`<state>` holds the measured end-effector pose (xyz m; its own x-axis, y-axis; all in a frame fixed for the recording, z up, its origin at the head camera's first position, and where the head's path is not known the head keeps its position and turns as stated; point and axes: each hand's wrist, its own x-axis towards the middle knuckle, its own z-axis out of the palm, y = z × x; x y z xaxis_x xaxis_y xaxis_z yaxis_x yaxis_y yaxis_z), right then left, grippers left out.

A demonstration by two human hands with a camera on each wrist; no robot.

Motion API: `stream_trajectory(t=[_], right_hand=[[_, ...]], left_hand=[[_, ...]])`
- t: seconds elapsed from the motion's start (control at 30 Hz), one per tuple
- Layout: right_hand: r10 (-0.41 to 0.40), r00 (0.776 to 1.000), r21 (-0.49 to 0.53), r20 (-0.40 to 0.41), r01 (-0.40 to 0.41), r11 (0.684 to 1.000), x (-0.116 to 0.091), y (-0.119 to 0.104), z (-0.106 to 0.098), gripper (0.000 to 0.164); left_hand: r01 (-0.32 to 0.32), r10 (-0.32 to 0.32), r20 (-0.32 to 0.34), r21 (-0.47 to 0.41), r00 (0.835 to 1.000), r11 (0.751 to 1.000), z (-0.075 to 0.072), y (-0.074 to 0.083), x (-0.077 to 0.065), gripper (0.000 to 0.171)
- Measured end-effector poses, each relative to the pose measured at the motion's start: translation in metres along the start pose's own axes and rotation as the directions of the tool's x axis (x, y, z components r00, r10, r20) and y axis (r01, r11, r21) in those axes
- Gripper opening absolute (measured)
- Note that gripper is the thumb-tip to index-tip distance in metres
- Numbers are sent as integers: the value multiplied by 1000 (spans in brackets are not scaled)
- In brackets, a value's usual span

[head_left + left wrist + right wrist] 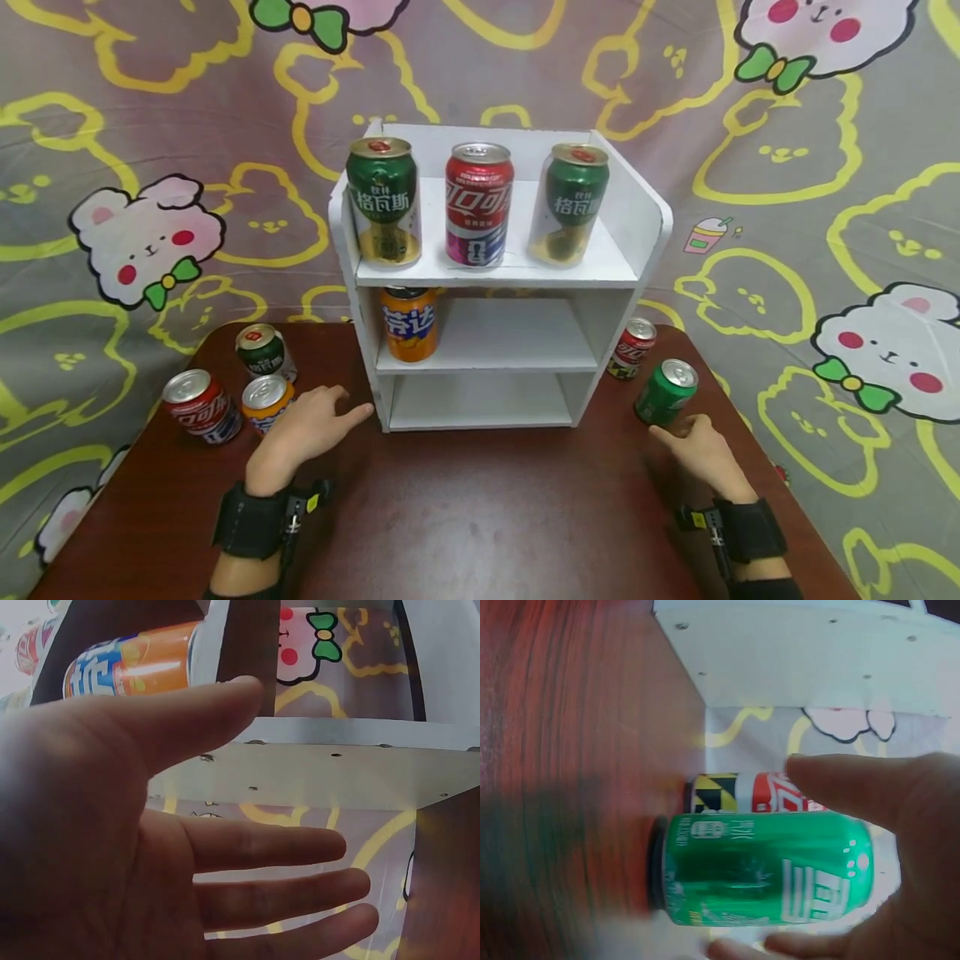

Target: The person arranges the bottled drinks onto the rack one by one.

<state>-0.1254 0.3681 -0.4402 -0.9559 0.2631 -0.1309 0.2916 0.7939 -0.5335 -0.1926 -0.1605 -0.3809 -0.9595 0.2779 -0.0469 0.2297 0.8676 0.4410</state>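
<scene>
My left hand [315, 429] hovers at the shelf's left side, thumb and fingers extended, holding nothing. Just left of it an orange soda can [264, 402] stands partly hidden by the hand. Beside that can are a red cola can [202, 407] and a green-and-white can [266, 353]. On the right, my right hand [705, 457] is close to a green soda can [665, 393] standing upright on the table. In the right wrist view, the thumb and fingers are spread either side of this green can [765, 870]. Behind it stands another red cola can [632, 347].
A white shelf unit [495, 283] stands at the back centre. Its top level holds two green-and-white cans [386, 200] with a red cola can [479, 204] between them. An orange can [409, 325] sits at the middle level's left. Patterned cloth [787, 250] hangs behind the brown table [480, 508].
</scene>
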Motion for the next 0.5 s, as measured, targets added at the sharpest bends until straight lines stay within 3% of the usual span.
stream_trajectory(t=[0.13, 0.23, 0.5], right_hand=[[30, 993, 123, -118, -16, 992, 12, -2, 3, 109], [53, 980, 205, -193, -13, 979, 23, -3, 4, 109], [148, 957, 433, -248, -27, 901, 47, -7, 10, 101]], left_hand=[[-3, 3, 37, 3, 999, 1000, 1, -2, 2, 68], [-15, 13, 62, 29, 998, 999, 2, -2, 2, 67], [-19, 14, 74, 73, 997, 997, 8, 2, 1, 66]])
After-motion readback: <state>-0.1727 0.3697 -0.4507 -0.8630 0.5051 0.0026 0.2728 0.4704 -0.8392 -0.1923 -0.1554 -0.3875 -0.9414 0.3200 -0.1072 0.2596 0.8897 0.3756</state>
